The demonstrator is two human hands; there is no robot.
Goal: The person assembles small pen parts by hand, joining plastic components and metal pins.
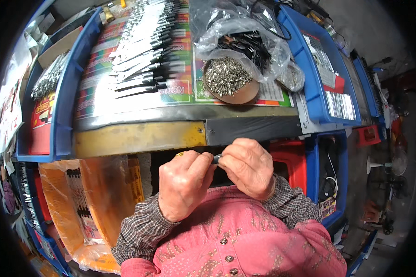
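Note:
In front of my chest, just off the table's near edge, my left hand [185,182] and my right hand [248,167] meet with fingertips pinched. Both are closed on a small dark cylindrical piece [216,159]; most of it is hidden by the fingers. Beyond them on the table lies a long row of slim silvery pieces with black ends [141,69]. A shallow round dish [238,96] heaped with small shiny metal parts [229,75] stands right of that row. Behind the dish, a clear plastic bag [275,57] lies open around black parts [249,46].
Blue trays with metal pieces flank the table at left [62,106] and right [316,99]. An orange crate [118,194] lined with clear plastic sits below left. Below right are a red stool-like object [293,159] and a blue bin [313,171]. The table's front edge [143,137] runs just beyond my hands.

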